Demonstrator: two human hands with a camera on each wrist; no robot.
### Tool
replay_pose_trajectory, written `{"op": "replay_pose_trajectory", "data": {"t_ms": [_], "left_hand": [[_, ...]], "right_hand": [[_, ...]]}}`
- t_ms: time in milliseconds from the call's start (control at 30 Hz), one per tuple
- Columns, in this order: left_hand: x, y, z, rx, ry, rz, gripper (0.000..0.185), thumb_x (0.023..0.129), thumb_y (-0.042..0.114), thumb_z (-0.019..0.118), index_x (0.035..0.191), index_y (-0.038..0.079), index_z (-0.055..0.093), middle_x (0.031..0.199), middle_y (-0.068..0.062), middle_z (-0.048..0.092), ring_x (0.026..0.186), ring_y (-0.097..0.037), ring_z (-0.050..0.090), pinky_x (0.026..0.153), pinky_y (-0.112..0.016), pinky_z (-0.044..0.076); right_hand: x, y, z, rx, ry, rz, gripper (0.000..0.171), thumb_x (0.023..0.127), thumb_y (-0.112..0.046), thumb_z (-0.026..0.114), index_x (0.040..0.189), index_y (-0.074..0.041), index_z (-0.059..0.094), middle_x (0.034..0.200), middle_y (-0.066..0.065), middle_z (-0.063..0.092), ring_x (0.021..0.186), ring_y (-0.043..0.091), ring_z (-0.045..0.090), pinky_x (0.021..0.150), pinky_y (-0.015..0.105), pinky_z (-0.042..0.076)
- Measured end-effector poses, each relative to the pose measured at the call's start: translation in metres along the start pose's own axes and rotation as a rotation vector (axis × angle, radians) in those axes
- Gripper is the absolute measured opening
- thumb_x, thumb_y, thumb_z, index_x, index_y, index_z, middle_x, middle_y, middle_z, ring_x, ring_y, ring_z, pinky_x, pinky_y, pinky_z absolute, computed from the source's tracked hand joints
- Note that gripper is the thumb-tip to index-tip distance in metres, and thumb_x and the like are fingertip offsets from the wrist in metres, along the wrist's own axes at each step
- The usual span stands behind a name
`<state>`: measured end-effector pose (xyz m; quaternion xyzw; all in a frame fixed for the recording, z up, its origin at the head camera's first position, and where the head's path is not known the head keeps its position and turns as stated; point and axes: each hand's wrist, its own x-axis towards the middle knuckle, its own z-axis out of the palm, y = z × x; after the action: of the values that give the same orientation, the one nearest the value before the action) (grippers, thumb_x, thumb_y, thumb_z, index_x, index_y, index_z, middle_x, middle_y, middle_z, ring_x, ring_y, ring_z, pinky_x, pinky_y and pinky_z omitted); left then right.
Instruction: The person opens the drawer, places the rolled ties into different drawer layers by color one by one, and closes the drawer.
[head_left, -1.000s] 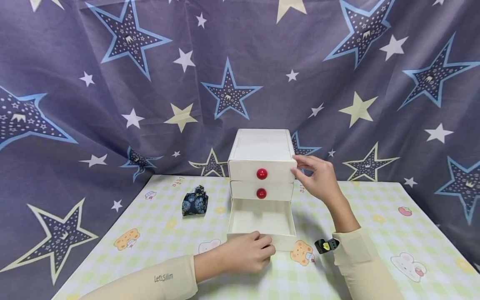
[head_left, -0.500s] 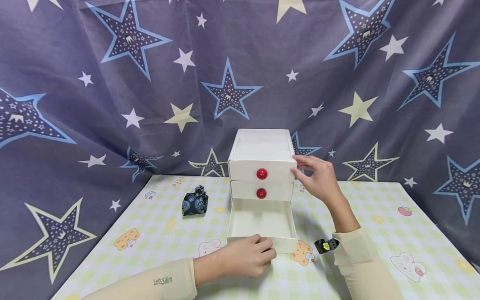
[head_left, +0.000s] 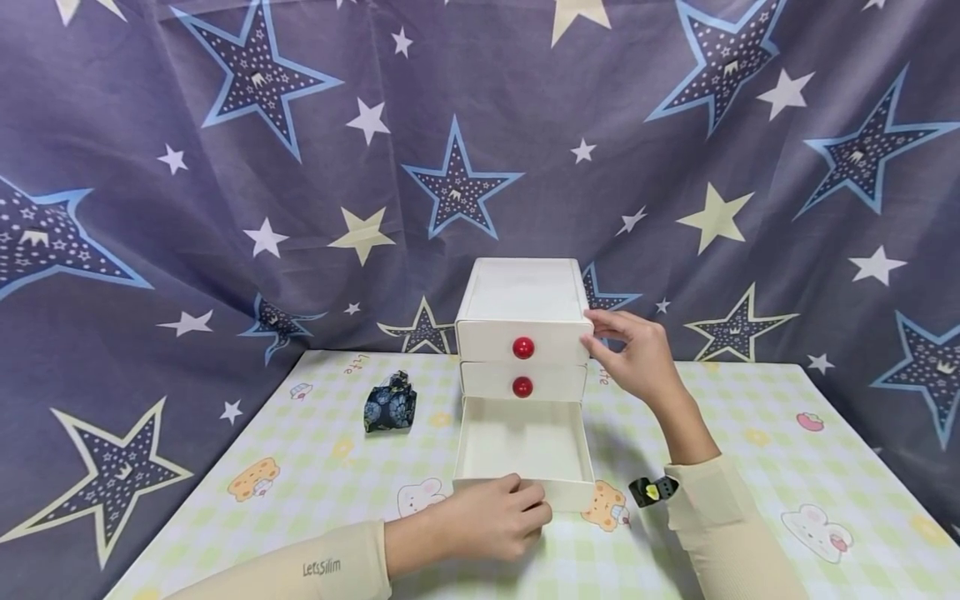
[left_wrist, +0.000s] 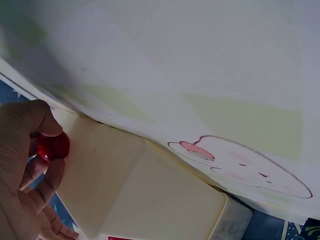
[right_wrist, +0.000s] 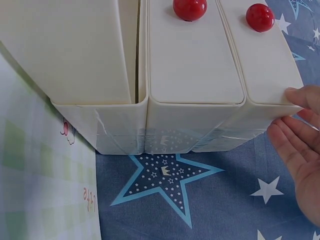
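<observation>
My left hand (head_left: pixel 491 518) pinches the red knob (left_wrist: pixel 52 146) of the pulled-out bottom drawer (head_left: pixel 521 446) | my right hand (head_left: pixel 637 354), fingers straight, touches the drawer box (head_left: pixel 521 292) at its top corner | folded cloth (head_left: pixel 390 404) lies left.

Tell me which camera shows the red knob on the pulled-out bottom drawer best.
The left wrist view: left hand pinches the bottom drawer's red knob. In the head view that hand hides it; the right wrist view shows only the upper two knobs.

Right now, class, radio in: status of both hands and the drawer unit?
Left hand pinches bottom drawer's red knob, drawer out. Right hand flat against white three-drawer plastic cabinet. Dark floral cloth bundle lies apart.
</observation>
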<state>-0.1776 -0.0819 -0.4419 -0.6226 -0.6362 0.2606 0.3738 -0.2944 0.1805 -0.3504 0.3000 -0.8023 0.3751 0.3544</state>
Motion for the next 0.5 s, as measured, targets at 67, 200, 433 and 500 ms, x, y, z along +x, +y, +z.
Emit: {"op": "replay_pose_trajectory", "data": {"t_ms": [67, 200, 433, 500], "left_hand": [[-0.0004, 0.0005, -0.0002, 0.003, -0.006, -0.001, 0.041, 0.106, 0.007, 0.041, 0.085, 0.026, 0.070, 0.095, 0.005, 0.057, 0.087, -0.015, 0.050, 0.065, -0.024, 0.050], [-0.0015, 0.0011, -0.0005, 0.000, -0.002, 0.000, 0.040, 0.105, 0.008, 0.042, 0.083, 0.026, 0.069, 0.095, 0.005, 0.056, 0.086, -0.015, 0.050, 0.064, -0.024, 0.049], [-0.0033, 0.0021, -0.0042, -0.010, -0.010, 0.005, 0.046, 0.109, 0.006, 0.036, 0.085, 0.027, 0.069, 0.095, 0.004, 0.056, 0.086, -0.016, 0.049, 0.065, -0.025, 0.049], [-0.0034, 0.0024, -0.0049, -0.006, -0.013, 0.008, 0.048, 0.109, 0.005, 0.034, 0.085, 0.026, 0.070, 0.096, 0.004, 0.056, 0.087, -0.016, 0.050, 0.065, -0.026, 0.050]], "right_hand": [[0.0003, -0.0002, 0.0001, -0.003, -0.001, -0.001, 0.036, 0.086, -0.006, 0.083, 0.120, 0.000, 0.074, 0.109, 0.016, 0.075, 0.091, 0.029, 0.075, 0.078, 0.043, 0.062], [0.0005, -0.0008, 0.0000, -0.007, 0.001, -0.002, 0.036, 0.086, -0.006, 0.083, 0.120, 0.000, 0.074, 0.109, 0.016, 0.075, 0.091, 0.029, 0.075, 0.079, 0.042, 0.062], [0.0002, -0.0032, -0.0005, -0.004, 0.002, 0.006, 0.035, 0.086, -0.005, 0.083, 0.119, 0.000, 0.074, 0.109, 0.016, 0.075, 0.091, 0.029, 0.075, 0.079, 0.041, 0.062], [0.0001, -0.0037, -0.0006, -0.006, 0.002, 0.010, 0.034, 0.086, -0.005, 0.083, 0.119, 0.000, 0.074, 0.108, 0.016, 0.075, 0.091, 0.029, 0.075, 0.079, 0.041, 0.062]]}}
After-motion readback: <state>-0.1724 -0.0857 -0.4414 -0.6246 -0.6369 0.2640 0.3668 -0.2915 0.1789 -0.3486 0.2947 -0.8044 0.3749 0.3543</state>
